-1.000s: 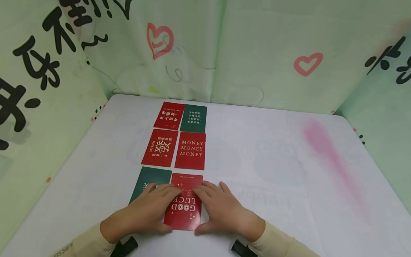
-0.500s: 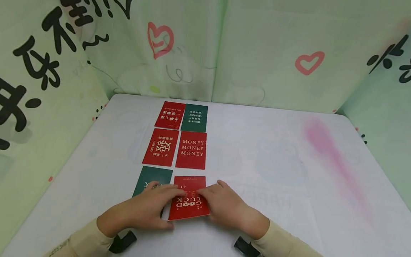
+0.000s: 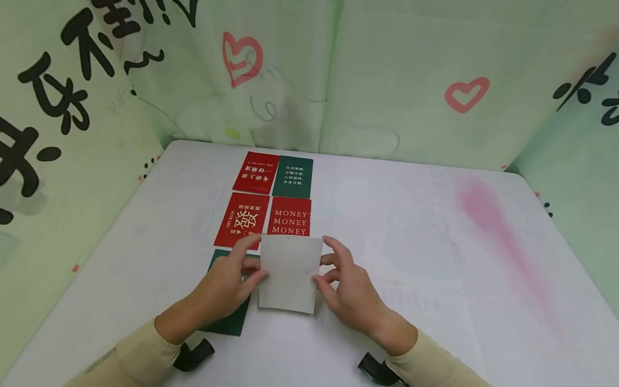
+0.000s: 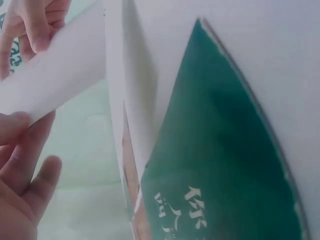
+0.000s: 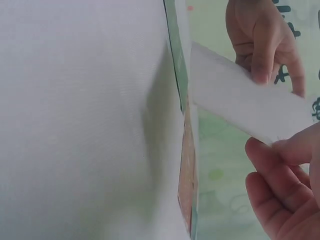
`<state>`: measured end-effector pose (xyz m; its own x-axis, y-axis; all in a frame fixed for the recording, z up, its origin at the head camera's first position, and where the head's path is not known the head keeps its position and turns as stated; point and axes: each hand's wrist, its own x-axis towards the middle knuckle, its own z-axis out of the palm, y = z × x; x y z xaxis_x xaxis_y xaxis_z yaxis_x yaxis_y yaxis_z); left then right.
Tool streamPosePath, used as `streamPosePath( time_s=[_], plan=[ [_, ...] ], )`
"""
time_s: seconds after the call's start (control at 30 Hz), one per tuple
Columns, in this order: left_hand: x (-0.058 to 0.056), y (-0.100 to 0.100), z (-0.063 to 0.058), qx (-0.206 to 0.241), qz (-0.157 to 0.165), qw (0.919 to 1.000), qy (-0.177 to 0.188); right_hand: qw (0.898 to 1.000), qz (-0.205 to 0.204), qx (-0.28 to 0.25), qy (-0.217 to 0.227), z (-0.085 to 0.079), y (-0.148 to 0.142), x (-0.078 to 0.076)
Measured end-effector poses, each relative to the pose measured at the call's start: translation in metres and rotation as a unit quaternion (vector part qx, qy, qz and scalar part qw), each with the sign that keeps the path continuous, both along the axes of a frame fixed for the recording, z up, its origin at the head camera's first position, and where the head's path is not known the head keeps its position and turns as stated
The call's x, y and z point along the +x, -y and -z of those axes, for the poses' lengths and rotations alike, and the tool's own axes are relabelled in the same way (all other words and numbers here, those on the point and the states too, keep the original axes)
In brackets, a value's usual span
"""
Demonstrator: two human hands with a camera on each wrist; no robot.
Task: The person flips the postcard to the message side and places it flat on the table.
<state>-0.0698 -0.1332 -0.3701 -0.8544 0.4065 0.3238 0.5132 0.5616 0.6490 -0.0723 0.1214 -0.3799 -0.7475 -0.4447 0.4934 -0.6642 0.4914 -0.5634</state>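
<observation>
A card [image 3: 290,274] is raised off the table, its blank white back toward me. My left hand [image 3: 222,285] pinches its left edge between thumb and fingers. On the opposite edge, my right hand [image 3: 353,290] does the same. Both wrist views show the white card [image 5: 235,90] above the tabletop between the two hands. Partly under my left hand lies a dark green card [image 4: 225,140] with white characters. Just beyond, a red card reading MONEY [image 3: 290,215] has its lower part hidden by the white card.
Left of the MONEY card lies a red card with a large white character [image 3: 242,219]. Behind are another red card [image 3: 256,173] and a green one [image 3: 292,177]. The white table [image 3: 411,258] carries a pink smear at right. Green printed curtains [image 3: 387,70] enclose it.
The red GOOD LUCK card has been lifted from the table and tipped up, so its white back now shows. Both hands have moved from lying over it to pinching its sides.
</observation>
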Motion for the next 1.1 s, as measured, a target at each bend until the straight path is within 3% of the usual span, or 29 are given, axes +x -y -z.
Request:
streamPosePath(
  time_s=[0.17, 0.37, 0.5, 0.73, 0.9, 1.1],
  plan=[
    [-0.006, -0.003, 0.002, 0.021, -0.032, 0.9972, 0.064, 0.999, 0.008, 0.002, 0.044, 0.003, 0.002, -0.002],
    [-0.013, -0.003, 0.011, -0.052, -0.02, 0.9962, 0.068, 0.994, 0.023, 0.069, 0.08, 0.005, 0.005, -0.009],
    [-0.016, -0.004, 0.014, -0.075, -0.038, 0.9932, 0.081, 0.986, 0.033, 0.131, 0.095, 0.005, 0.007, -0.013],
    [-0.015, -0.009, 0.015, -0.149, -0.065, 0.9795, 0.119, 0.966, 0.015, 0.214, 0.145, 0.007, 0.014, -0.02],
    [-0.015, -0.012, 0.013, -0.222, -0.055, 0.9676, 0.106, 0.955, -0.002, 0.241, 0.175, 0.01, 0.016, -0.021],
    [-0.017, -0.014, 0.01, -0.267, -0.041, 0.9588, 0.088, 0.947, -0.01, 0.259, 0.191, 0.009, 0.017, -0.02]
  ],
)
